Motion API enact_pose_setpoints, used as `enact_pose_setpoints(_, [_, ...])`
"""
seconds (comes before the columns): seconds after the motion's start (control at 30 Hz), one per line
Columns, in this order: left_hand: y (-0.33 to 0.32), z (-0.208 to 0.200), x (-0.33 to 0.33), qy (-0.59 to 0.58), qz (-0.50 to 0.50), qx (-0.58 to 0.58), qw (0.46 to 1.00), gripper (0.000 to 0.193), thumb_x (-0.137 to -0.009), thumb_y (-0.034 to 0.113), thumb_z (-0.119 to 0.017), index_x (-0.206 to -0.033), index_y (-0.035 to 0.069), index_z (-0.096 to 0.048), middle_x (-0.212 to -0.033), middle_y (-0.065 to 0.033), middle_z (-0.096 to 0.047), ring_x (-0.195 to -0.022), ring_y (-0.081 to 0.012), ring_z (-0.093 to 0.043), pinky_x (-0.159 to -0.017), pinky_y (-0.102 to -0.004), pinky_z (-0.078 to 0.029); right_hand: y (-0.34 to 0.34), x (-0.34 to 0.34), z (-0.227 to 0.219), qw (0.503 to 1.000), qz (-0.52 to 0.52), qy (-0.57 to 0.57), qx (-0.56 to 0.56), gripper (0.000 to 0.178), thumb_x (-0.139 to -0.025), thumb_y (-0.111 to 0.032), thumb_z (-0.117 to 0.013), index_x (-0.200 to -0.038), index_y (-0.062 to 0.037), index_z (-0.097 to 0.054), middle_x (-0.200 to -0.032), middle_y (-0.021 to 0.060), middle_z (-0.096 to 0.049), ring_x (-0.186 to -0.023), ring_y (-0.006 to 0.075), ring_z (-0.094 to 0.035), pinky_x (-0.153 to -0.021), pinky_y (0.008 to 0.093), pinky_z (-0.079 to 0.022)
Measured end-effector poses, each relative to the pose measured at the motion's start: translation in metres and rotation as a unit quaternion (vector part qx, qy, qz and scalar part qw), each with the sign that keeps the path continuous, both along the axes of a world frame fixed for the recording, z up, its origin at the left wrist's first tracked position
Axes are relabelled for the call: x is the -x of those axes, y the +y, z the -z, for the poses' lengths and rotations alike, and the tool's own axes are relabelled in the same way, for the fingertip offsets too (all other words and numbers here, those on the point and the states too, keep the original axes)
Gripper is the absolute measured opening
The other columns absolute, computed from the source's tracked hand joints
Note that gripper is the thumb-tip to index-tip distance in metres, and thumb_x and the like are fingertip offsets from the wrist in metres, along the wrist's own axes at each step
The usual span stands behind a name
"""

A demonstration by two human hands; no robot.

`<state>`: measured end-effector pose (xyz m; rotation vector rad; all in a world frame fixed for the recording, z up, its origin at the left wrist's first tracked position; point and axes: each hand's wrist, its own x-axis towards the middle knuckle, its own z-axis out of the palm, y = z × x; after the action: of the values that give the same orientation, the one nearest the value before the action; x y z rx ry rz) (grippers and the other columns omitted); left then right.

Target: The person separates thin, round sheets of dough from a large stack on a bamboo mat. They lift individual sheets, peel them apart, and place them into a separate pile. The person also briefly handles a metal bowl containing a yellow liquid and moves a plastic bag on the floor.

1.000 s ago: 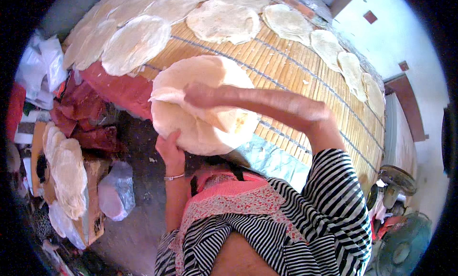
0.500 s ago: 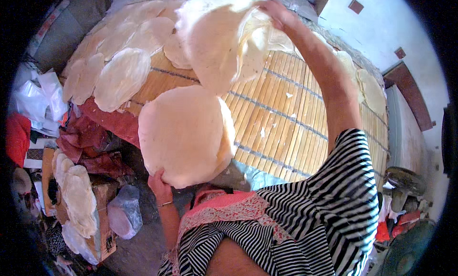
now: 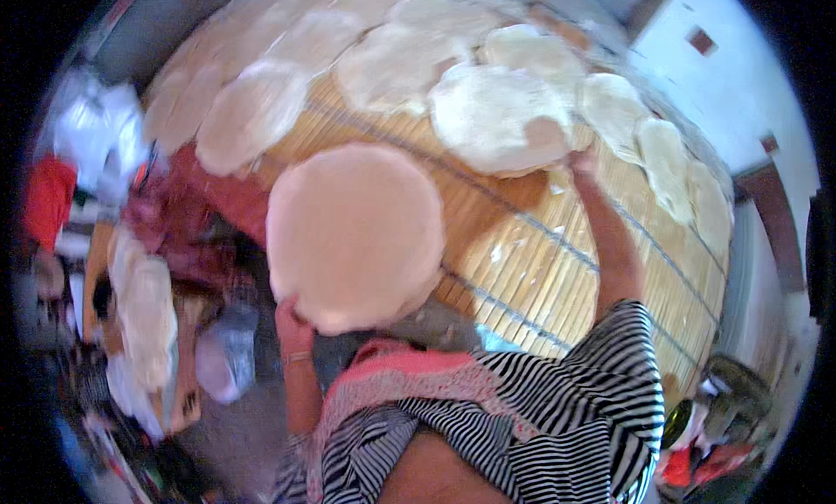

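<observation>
My left hand [image 3: 294, 325] grips the lower left edge of a large, pale, round flatbread sheet [image 3: 357, 234], held up in front of my body with its broad face showing. Whether more sheets lie behind it I cannot tell. Out over the slatted bamboo mat [image 3: 531, 269], my right hand [image 3: 583, 162] is closed at the near right edge of another thin flatbread sheet [image 3: 496, 108]. That sheet lies mostly spread out, and a dark shadow falls on the slats below its near edge. Motion blurs the right fingers a little.
Several more flatbread sheets [image 3: 401, 64] cover the far and left parts of the mat, some overlapping. Others [image 3: 610, 112] line its far right edge. At lower left, sheets [image 3: 148, 321] lie by a clear plastic bag [image 3: 226, 352]. Dark red cloth [image 3: 187, 208] hangs beside the mat.
My right hand has come down and nearer, and the sheet that hung from it now lies mostly across the mat. The left hand still holds its sheet, now turned more squarely into view.
</observation>
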<state>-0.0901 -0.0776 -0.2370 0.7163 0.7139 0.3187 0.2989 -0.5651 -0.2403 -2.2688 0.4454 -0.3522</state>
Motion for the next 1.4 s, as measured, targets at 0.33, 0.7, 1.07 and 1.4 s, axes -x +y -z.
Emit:
enact_pose_setpoints(0.33, [-0.004, -0.018, -0.008, -0.18, 0.026, 0.185, 0.966, 0.045, -0.078, 0.029, -0.054, -0.117, 0.009, -0.042, -0.114, -0.0055, -0.049, -0.107, -0.0216, -0.043, -0.094, -0.0392, -0.031, 0.264, 0.178, -0.033, 0.774, -0.576, 0.11, -0.241, 0.036, -0.077, -0.014, -0.052, -0.109, 0.0002, -0.042, -0.106, 0.0111, -0.047, -0.097, 0.0223, -0.044, -0.082, 0.031, -0.037])
enact_pose_setpoints(0.7, [0.008, -0.068, -0.016, -0.124, 0.135, -0.028, 0.983, 0.061, -0.073, 0.023, -0.059, -0.124, 0.02, -0.027, -0.11, 0.0027, -0.046, -0.093, -0.0135, -0.049, -0.069, -0.0305, -0.045, 0.371, 0.274, -0.091, 0.714, -0.7, 0.026, 0.019, 0.075, -0.064, -0.025, -0.067, -0.121, 0.0047, -0.027, -0.119, 0.0216, -0.038, -0.111, 0.0309, -0.037, -0.093, 0.0372, -0.03])
enact_pose_setpoints(1.07, [0.003, -0.079, -0.034, -0.125, 0.144, -0.036, 0.981, 0.063, -0.076, 0.017, -0.055, -0.128, 0.016, -0.02, -0.121, -0.0055, -0.037, -0.109, -0.021, -0.04, -0.088, -0.0353, -0.039, 0.353, 0.248, -0.084, 0.68, -0.637, 0.155, -0.329, 0.053, -0.069, -0.02, -0.064, -0.113, -0.0016, -0.042, -0.107, 0.009, -0.047, -0.104, 0.0187, -0.044, -0.089, 0.0346, -0.035])
enact_pose_setpoints(1.4, [0.0, -0.079, -0.044, -0.107, 0.122, -0.073, 0.984, 0.048, -0.074, 0.019, -0.055, -0.117, 0.015, -0.035, -0.107, -0.0008, -0.047, -0.094, -0.0145, -0.049, -0.067, -0.0261, -0.045, 0.35, 0.244, -0.09, 0.726, -0.586, 0.119, -0.34, 0.045, -0.067, -0.013, -0.061, -0.107, -0.0008, -0.046, -0.096, 0.0083, -0.053, -0.088, 0.0159, -0.052, -0.078, 0.0292, -0.042])
